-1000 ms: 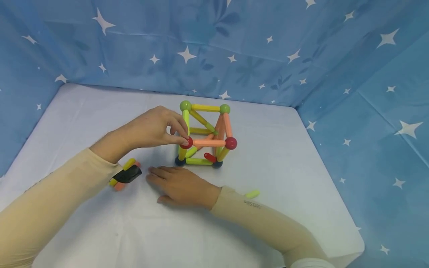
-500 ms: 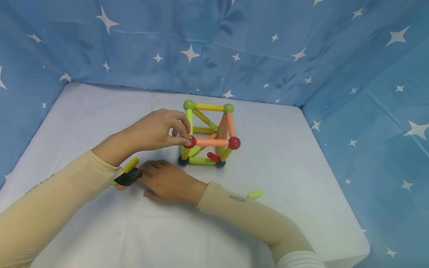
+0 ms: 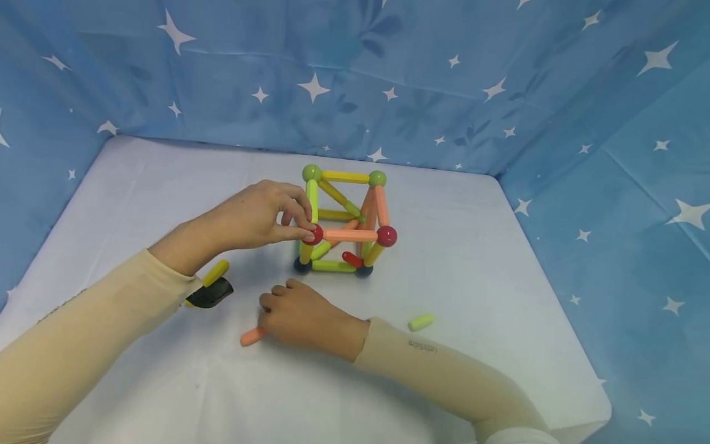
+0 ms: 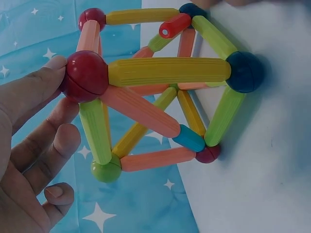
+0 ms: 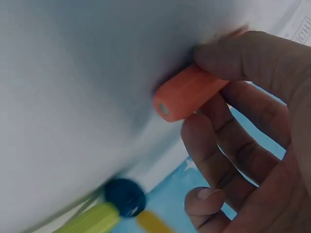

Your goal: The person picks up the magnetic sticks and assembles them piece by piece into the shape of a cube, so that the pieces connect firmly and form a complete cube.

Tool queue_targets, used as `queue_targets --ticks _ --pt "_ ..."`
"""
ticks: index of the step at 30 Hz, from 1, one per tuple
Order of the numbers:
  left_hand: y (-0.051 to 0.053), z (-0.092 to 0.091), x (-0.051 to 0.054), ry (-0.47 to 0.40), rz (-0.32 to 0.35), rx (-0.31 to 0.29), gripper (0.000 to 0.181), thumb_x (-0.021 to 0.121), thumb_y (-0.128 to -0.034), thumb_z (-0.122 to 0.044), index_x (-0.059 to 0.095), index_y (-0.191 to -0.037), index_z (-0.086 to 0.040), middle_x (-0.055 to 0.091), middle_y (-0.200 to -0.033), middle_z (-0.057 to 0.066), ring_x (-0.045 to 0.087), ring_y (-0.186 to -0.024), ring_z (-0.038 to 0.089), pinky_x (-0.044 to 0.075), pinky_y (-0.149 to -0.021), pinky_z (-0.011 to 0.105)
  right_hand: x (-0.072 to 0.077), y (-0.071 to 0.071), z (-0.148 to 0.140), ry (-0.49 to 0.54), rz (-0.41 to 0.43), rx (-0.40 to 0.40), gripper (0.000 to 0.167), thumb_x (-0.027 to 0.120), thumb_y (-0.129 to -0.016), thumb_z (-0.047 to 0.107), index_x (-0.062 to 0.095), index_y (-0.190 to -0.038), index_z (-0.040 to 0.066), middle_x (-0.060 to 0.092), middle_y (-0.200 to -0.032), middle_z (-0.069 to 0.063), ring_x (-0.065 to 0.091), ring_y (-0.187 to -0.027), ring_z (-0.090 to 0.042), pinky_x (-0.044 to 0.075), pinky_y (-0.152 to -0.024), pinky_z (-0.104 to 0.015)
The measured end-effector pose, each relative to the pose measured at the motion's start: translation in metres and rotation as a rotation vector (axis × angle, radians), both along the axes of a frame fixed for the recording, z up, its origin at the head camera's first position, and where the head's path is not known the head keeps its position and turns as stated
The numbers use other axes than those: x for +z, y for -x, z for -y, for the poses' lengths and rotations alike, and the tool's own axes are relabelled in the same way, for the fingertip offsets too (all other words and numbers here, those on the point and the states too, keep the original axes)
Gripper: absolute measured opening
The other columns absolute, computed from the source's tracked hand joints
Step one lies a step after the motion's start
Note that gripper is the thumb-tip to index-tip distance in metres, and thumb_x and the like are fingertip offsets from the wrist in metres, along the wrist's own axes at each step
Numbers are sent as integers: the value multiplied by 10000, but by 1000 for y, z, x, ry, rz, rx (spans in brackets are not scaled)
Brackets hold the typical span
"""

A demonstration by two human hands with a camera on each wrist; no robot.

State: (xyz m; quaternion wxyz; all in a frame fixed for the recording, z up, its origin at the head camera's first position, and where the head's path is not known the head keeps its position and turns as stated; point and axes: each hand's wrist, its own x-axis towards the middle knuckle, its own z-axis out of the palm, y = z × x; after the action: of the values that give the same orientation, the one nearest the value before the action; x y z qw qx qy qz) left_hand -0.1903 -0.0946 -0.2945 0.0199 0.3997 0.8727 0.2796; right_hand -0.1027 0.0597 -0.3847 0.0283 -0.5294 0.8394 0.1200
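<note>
A cube-like frame of coloured magnetic rods (image 3: 349,235) and balls stands on the table. My left hand (image 3: 255,216) pinches the red ball (image 4: 86,76) at its near left upper corner between thumb and fingertips. In front of the frame, my right hand (image 3: 305,317) grips an orange magnetic rod (image 5: 187,94) between thumb and fingers, low over the table. One end of that rod sticks out to the left of the hand in the head view. A short red rod (image 4: 175,25) juts from a dark blue ball (image 3: 363,271) at the base.
Beside the left sleeve lie a yellow rod (image 3: 215,273) and a dark, glossy piece (image 3: 211,293), partly hidden by the sleeve. A light green rod (image 3: 421,322) lies by the right forearm. Blue star-patterned curtains (image 3: 355,74) border the white table (image 3: 471,246).
My right hand reached left to the loose pieces, took the orange rod and drew back to the right with it. The left hand has kept its pinch on the red ball.
</note>
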Motion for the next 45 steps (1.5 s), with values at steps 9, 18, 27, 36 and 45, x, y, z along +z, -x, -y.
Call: queue_targets --ticks 9,18,27,36,45 --pt "1 -1 0 -33 17 -8 65 817 -878 -281 814 -885 -216 642 -965 -66 529 -752 132 458 -659 361 25 14 -80 413 37 -191 214 804 -894 259 759 -1096 205 716 -962 97 656 -814 -65 505 -690 -234" --pt "0 0 -3 -41 33 -1 71 811 -886 -279 813 -882 -208 650 -993 -58 535 -765 133 449 -667 365 29 34 -107 640 -223 -255 278 896 -790 183 758 -1009 82 741 -866 13 717 -724 -167 572 -645 -303" --pt "0 0 -4 -57 22 -9 61 815 -882 -269 817 -890 -208 641 -975 -70 534 -759 132 451 -668 365 25 32 -106 568 -308 -286 229 843 -854 210 735 -1030 111 708 -877 -9 679 -677 -176 547 -549 -305" --pt "-1 0 -4 -56 16 -5 47 818 -881 -251 813 -889 -204 640 -975 -77 532 -746 127 451 -659 354 21 32 -102 578 -337 -315 298 851 -841 210 688 -1043 63 648 -754 -46 634 -561 -207 556 -541 -333" --pt "-10 -8 -10 39 -139 59 372 871 -794 -354 748 -1101 -185 597 -872 -102 485 -661 105 410 -689 357 21 32 -98 555 -349 -336 205 790 -882 183 655 -976 59 581 -721 -46 567 -516 -181 523 -484 -314"
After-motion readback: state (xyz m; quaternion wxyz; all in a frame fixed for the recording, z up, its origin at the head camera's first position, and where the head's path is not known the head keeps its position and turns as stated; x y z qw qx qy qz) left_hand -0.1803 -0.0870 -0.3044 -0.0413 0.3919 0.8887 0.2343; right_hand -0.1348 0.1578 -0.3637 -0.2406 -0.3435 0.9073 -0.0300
